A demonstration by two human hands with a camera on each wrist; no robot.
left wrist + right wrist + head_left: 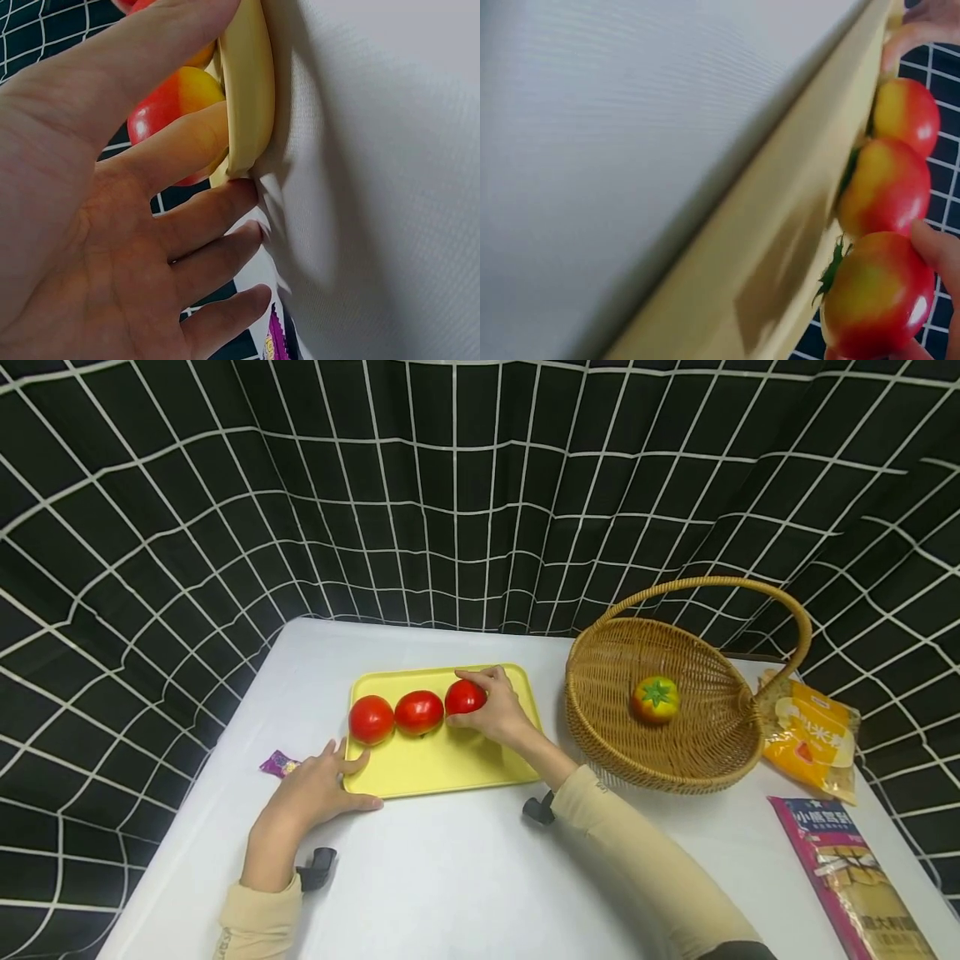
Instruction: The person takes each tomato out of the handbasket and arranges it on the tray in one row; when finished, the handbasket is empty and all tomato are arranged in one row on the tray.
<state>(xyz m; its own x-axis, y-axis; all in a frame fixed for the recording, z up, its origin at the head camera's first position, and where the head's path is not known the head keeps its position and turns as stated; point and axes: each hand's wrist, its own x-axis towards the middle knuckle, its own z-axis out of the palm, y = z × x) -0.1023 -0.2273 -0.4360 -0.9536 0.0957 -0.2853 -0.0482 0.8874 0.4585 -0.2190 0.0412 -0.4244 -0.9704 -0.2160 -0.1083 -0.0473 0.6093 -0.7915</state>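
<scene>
Three red tomatoes stand in a row on a yellow tray: a left tomato, a middle tomato and a right tomato. My right hand pinches the right one between thumb and fingers. Its green stem leaves and yellow patch show in the right wrist view, where this tomato sits against the middle one. At the tray's front left corner is my left hand, fingers spread, thumb along the front edge. In the left wrist view its index finger reaches over the rim.
A wicker basket with a tall handle stands to the right, holding a yellow-red tomato with green leaves. Beyond it lie an orange snack bag and a long pink-edged package. A small purple wrapper lies left of the tray.
</scene>
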